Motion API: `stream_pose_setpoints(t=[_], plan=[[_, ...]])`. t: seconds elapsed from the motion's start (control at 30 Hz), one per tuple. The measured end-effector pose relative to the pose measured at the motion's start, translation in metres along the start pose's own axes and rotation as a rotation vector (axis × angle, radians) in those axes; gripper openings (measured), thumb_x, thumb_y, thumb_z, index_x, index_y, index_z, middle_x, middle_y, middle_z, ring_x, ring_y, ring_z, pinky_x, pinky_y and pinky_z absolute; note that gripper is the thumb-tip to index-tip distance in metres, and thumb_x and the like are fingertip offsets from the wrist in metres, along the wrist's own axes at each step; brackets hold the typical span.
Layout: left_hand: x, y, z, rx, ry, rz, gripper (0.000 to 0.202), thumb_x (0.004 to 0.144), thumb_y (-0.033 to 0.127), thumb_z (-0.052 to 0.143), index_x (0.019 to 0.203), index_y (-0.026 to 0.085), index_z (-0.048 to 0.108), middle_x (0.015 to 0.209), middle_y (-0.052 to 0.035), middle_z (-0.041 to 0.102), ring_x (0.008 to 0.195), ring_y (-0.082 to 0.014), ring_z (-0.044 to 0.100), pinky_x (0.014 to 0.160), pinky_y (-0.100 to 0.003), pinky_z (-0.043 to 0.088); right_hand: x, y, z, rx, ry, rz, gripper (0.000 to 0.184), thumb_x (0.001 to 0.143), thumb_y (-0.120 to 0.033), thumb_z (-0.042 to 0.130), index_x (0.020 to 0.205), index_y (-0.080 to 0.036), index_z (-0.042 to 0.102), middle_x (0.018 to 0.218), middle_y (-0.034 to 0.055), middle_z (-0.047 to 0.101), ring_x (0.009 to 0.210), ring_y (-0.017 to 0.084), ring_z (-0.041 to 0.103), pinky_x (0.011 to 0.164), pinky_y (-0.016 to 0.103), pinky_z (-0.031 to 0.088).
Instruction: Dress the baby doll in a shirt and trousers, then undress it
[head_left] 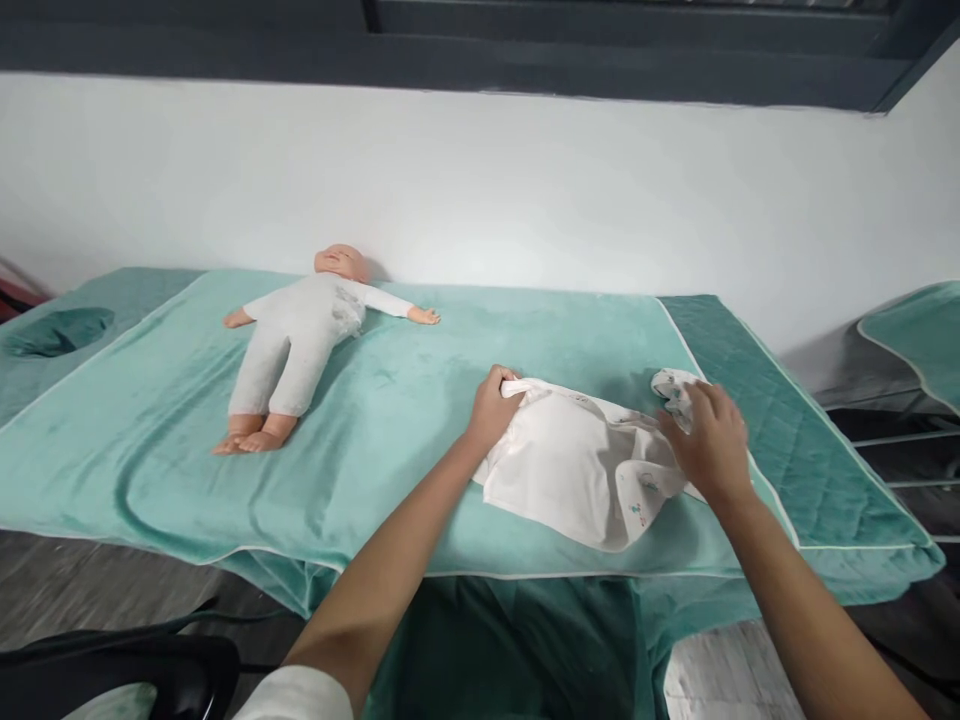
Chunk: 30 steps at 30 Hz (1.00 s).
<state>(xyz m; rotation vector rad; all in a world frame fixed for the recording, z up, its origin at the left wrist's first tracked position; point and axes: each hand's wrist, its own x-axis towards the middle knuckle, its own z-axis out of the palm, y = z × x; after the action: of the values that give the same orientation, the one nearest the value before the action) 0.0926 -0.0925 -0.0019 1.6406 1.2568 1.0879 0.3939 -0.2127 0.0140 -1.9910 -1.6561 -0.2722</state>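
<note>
A small white baby garment (574,465) with a faint coloured print lies partly lifted over the green bed cover, right of the middle. My left hand (493,408) is closed on its upper left corner. At its right end my right hand (711,440) has its fingers curled round a bunched, printed part of the same cloth; the fingertips are partly hidden. Farther left a baby doll (304,325) in a white long-sleeved suit lies on its back, arms spread and feet bare. Neither hand touches the doll.
The bed's green velvet cover (442,350) spans the view, with a face hole (60,332) at its left end. A white wall (480,190) stands behind. A black chair (172,665) is at the lower left, and another green-covered piece (919,340) at the right.
</note>
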Motion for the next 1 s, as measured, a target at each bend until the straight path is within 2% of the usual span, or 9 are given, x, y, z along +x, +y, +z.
stream_pose_setpoints(t=[0.1,0.2,0.3,0.4,0.47,0.53,0.73,0.87,1.0], plan=[[-0.005,0.013,-0.007,0.035,0.009,0.071,0.018,0.077,0.013,0.059,0.09,0.022,0.053,0.093,0.0007,0.065,0.088,-0.0155,0.061,0.082,-0.026,0.049,0.0,-0.041,0.005,0.215,-0.145,-0.136,0.053,0.094,-0.052,0.055,0.135,-0.019,0.056,0.132,0.017,0.062,0.124,0.035,0.058,0.103,0.053,0.047],[-0.007,0.033,-0.022,0.062,-0.037,0.296,0.029,0.079,0.01,0.056,0.104,0.022,0.062,0.103,-0.0016,0.068,0.098,-0.0165,0.063,0.09,-0.027,0.048,0.007,-0.076,0.01,0.209,-0.207,-0.172,0.04,0.097,-0.044,0.052,0.126,-0.02,0.063,0.123,0.0127,0.069,0.111,0.034,0.065,0.092,0.049,0.052],[-0.007,0.054,-0.047,0.189,-0.033,0.532,0.034,0.085,0.013,0.055,0.115,0.022,0.065,0.103,-0.0031,0.067,0.097,-0.0166,0.063,0.087,-0.027,0.048,0.023,-0.098,0.004,0.182,-0.167,-0.171,0.031,0.098,-0.032,0.044,0.114,-0.022,0.069,0.108,0.008,0.074,0.095,0.029,0.069,0.079,0.041,0.052],[-0.008,0.072,-0.076,0.499,0.058,0.635,0.031,0.087,0.012,0.052,0.112,0.023,0.068,0.095,-0.0037,0.064,0.088,-0.0179,0.062,0.078,-0.028,0.047,0.041,-0.113,-0.015,0.188,-0.034,-0.192,0.031,0.095,-0.025,0.045,0.114,-0.022,0.069,0.108,0.0073,0.074,0.094,0.026,0.069,0.079,0.036,0.052],[-0.01,0.081,-0.091,0.724,0.136,0.649,0.033,0.086,0.008,0.049,0.108,0.024,0.067,0.093,-0.0045,0.063,0.088,-0.0196,0.062,0.077,-0.03,0.045,0.05,-0.121,-0.028,0.198,0.055,-0.219,0.033,0.093,-0.021,0.044,0.115,-0.022,0.069,0.11,0.0073,0.073,0.098,0.025,0.068,0.084,0.036,0.052],[-0.012,0.088,-0.103,0.849,0.22,0.636,0.035,0.085,0.005,0.048,0.107,0.025,0.066,0.095,-0.0053,0.063,0.092,-0.021,0.062,0.077,-0.031,0.045,0.056,-0.126,-0.039,0.204,0.118,-0.241,0.035,0.092,-0.017,0.042,0.116,-0.022,0.068,0.111,0.007,0.073,0.102,0.025,0.068,0.087,0.037,0.052],[-0.016,0.089,-0.127,0.78,0.517,0.601,0.022,0.084,0.007,0.05,0.096,0.022,0.059,0.097,-0.0061,0.06,0.095,-0.022,0.059,0.079,-0.032,0.044,0.059,-0.12,-0.043,0.19,0.181,-0.311,0.043,0.085,-0.009,0.041,0.116,-0.022,0.069,0.116,0.0082,0.071,0.11,0.027,0.065,0.094,0.041,0.052],[-0.021,0.09,-0.143,0.813,0.543,0.518,0.02,0.082,0.007,0.051,0.094,0.022,0.057,0.102,-0.0062,0.061,0.094,-0.0217,0.06,0.07,-0.031,0.041,0.056,-0.112,-0.043,0.208,0.183,-0.335,0.045,0.082,-0.007,0.042,0.114,-0.022,0.071,0.115,0.0077,0.072,0.109,0.026,0.066,0.094,0.042,0.053],[-0.03,0.095,-0.164,0.911,0.441,0.322,0.022,0.08,0.008,0.056,0.096,0.024,0.058,0.103,-0.0049,0.065,0.086,-0.0226,0.062,0.058,-0.03,0.035,0.056,-0.11,-0.053,0.272,0.215,-0.336,0.043,0.077,-0.007,0.043,0.104,-0.021,0.074,0.105,0.0057,0.074,0.097,0.023,0.069,0.083,0.036,0.054]])
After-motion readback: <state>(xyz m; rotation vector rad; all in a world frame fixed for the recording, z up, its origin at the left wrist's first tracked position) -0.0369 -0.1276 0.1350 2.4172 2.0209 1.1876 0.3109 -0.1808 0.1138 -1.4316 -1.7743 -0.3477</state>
